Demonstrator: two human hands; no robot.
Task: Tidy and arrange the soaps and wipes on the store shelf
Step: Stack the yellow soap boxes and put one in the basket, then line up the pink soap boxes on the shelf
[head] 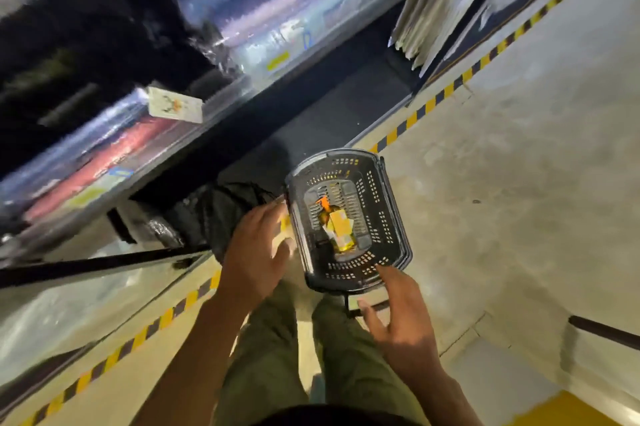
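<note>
Left hand (254, 252), right hand (398, 325) flank basket (388, 203); shelf labels (278, 60) blurred.

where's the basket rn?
Head view, centre: black basket on the floor, by the striped tape along the shelf base, between the left hand and right hand.

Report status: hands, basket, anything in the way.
Left hand open, by the basket, left side. Right hand open, fingers at near rim. Basket on floor, yellow box inside. Black bag lies beside it.
</note>
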